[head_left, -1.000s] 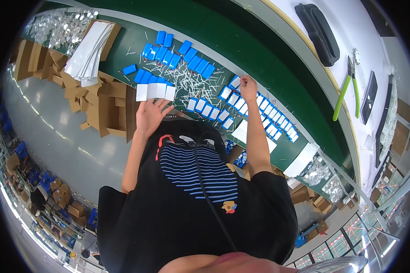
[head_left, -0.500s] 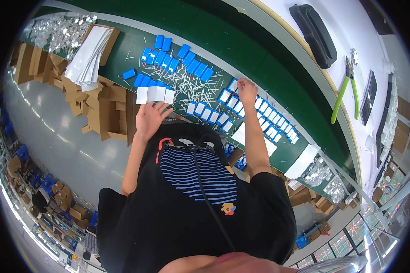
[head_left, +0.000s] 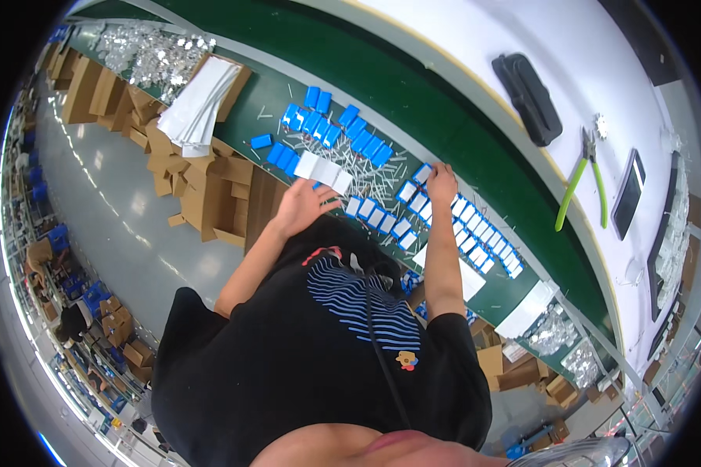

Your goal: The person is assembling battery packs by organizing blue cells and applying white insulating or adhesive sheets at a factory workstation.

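My left hand [head_left: 304, 208] holds a creased white sheet [head_left: 324, 170] at its near edge, some fingers spread out below it. The sheet hangs over a few blue battery packs [head_left: 282, 158] and scattered thin white strips [head_left: 368, 177]. My right hand [head_left: 442, 185] has its fingers drawn together at the right end of a blue pack with a white pad [head_left: 423, 173]. Whatever is between those fingertips is hidden. Rows of packs with white pads [head_left: 475, 226] lie beside and beneath my right forearm, with a shorter row [head_left: 378, 219] between the hands.
Bare blue packs [head_left: 370, 146] lie farther back on the green bench [head_left: 261, 58]. To the left are stacked white sheets [head_left: 199, 105], silvery pieces [head_left: 163, 58] and cardboard boxes [head_left: 230, 202]. Green-handled pliers [head_left: 588, 179], a phone [head_left: 629, 194] and a black case [head_left: 527, 97] rest on the white table.
The whole view has shifted. My left hand has carried the white sheet rightward, baring more of the blue packs under it. My right hand stays at the same pack, its fingers now lower against it.
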`<move>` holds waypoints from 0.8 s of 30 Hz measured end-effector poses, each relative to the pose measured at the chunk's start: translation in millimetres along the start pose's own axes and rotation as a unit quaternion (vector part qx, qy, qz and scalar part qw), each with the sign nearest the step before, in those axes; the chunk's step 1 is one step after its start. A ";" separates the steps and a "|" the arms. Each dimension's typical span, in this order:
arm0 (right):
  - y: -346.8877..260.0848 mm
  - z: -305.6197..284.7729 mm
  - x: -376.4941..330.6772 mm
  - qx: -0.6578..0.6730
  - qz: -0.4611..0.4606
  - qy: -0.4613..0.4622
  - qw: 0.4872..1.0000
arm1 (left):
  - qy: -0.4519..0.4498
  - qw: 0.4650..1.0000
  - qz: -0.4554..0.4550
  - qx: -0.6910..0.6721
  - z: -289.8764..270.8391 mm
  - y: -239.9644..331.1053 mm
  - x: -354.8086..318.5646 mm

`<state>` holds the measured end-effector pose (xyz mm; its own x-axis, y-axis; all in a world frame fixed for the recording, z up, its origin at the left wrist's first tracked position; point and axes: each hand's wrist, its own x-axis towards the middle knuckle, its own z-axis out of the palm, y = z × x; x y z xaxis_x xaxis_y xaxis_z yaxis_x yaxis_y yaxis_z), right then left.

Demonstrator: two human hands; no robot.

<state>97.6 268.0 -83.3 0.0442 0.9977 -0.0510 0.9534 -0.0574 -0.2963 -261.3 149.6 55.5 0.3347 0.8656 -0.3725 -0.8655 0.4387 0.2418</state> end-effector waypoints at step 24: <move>-288.7 -87.9 -83.4 0.490 0.067 0.055 0.867 | 0.112 0.991 0.072 0.025 -54.8 154.8 24.0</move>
<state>-155.1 204.5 90.3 0.2147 0.9740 -0.0721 0.2276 -0.1217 -0.9661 -407.7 225.1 34.9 0.1136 0.8476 -0.5183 -0.8771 0.3307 0.3485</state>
